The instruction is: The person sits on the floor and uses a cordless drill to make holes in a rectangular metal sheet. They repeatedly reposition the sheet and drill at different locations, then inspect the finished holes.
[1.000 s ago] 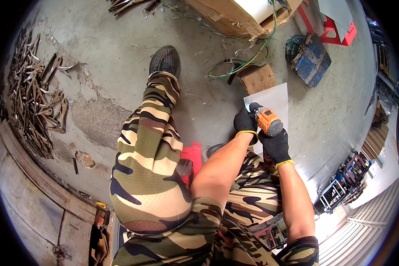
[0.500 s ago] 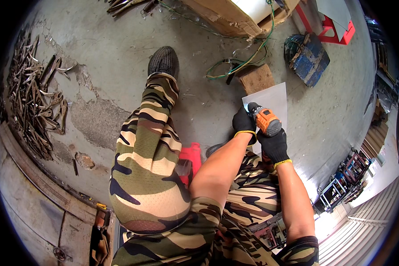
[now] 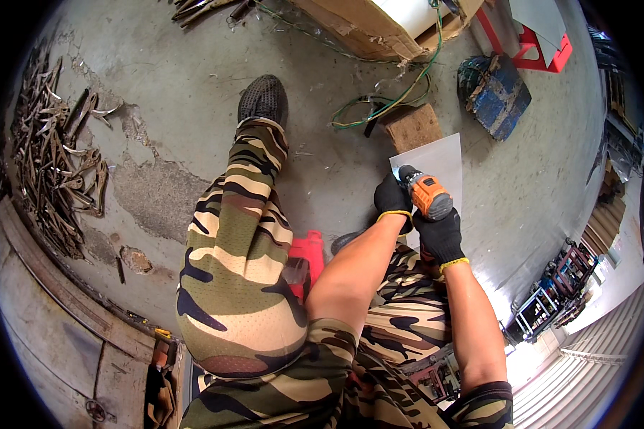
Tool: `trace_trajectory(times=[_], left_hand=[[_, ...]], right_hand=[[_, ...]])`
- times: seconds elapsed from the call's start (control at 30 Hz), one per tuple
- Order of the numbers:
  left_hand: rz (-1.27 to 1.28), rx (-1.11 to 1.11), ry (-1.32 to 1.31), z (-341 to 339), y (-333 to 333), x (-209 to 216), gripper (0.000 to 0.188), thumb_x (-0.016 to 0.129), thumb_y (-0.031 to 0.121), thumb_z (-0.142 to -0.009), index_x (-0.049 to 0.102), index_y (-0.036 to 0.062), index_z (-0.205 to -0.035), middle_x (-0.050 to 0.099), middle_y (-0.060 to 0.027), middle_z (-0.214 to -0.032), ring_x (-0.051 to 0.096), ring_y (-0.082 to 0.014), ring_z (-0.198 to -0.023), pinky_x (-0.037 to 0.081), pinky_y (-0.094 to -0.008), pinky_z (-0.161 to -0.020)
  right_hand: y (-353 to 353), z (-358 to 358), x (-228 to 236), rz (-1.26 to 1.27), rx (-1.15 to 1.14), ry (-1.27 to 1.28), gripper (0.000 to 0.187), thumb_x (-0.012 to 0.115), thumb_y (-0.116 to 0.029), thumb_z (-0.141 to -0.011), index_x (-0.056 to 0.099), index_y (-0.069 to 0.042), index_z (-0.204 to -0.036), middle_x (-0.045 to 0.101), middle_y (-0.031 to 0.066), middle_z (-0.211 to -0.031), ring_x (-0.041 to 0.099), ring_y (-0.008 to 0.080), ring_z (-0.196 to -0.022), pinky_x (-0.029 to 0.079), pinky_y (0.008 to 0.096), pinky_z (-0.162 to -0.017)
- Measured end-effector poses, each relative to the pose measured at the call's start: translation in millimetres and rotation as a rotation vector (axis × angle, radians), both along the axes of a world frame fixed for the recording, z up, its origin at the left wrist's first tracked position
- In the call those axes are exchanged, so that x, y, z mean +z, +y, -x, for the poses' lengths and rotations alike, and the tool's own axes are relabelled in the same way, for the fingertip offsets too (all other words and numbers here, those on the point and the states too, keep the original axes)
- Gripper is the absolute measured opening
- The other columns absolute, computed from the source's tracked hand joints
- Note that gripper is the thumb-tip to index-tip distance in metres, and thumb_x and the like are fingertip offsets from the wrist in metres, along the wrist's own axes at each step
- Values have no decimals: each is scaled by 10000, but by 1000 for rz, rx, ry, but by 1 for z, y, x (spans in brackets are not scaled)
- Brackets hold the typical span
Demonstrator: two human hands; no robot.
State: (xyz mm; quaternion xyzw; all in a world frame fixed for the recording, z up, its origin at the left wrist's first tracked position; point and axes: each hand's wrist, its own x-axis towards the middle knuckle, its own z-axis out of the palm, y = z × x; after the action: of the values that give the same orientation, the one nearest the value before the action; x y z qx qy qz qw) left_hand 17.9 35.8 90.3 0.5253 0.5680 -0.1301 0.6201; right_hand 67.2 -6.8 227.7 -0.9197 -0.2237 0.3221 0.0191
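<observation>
An orange and black cordless drill [image 3: 429,198] is in my right hand [image 3: 440,237], which wears a black glove with a yellow cuff. The drill's chuck points up and left, at the left edge of a flat pale grey sheet [image 3: 447,161]. A bright spot shows beside the chuck. My left hand [image 3: 391,198], gloved alike, is closed at that same edge, gripping the sheet right beside the chuck; its fingertips are partly hidden. The sheet's far end lies against a brown wooden block [image 3: 413,129] on the floor.
A green-yellow cable [image 3: 379,118] coils by the block. Beyond are a torn cardboard box [image 3: 365,32], a worn blue block [image 3: 501,96] and a red stool [image 3: 551,57]. Metal pliers-like parts [image 3: 54,157] are heaped at left. Something red plastic [image 3: 309,254] stands between my legs.
</observation>
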Motion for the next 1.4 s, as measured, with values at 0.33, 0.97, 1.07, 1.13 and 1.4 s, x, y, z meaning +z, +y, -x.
trace_trajectory(times=[0.33, 0.97, 1.07, 1.13, 1.4], left_hand=[[57, 56, -44, 1, 8, 9, 267, 627, 348, -920, 679, 95, -990, 729, -184, -982, 705, -386, -930, 554, -441, -748], [16, -40, -8, 2, -5, -13, 269, 630, 361, -927, 669, 112, -1020, 729, -171, -1006, 704, -375, -948, 551, -440, -765], [9, -43, -14, 1, -6, -15, 271, 654, 368, -906, 673, 120, -1012, 730, -170, -992, 703, -382, -941, 552, -445, -758], [7, -53, -22, 0, -5, -12, 276, 665, 376, -897, 674, 124, -1010, 732, -166, -983, 702, -383, -935, 552, -442, -757], [-9, 25, -119, 11, -11, -19, 324, 683, 418, -886, 684, 147, -1065, 735, -148, -1026, 698, -369, -965, 549, -405, -793]], right_hand=[[5, 1, 4, 36, -19, 16, 268, 739, -285, -794, 728, -64, -947, 721, 173, -885, 692, 368, -867, 544, 441, -750], [1, 4, -3, -32, -56, 15, 299, 765, -245, -752, 708, -24, -946, 713, 181, -847, 707, 351, -824, 544, 419, -735], [0, 4, -4, -46, -28, -10, 292, 761, -252, -755, 709, -27, -934, 710, 182, -837, 704, 354, -811, 542, 422, -725], [-1, 3, -4, -38, -16, -19, 288, 758, -261, -758, 710, -30, -925, 708, 182, -828, 702, 355, -802, 540, 425, -716], [-2, 4, -24, 16, -4, 32, 266, 721, -265, -794, 722, -48, -947, 717, 196, -882, 688, 387, -866, 540, 455, -752]])
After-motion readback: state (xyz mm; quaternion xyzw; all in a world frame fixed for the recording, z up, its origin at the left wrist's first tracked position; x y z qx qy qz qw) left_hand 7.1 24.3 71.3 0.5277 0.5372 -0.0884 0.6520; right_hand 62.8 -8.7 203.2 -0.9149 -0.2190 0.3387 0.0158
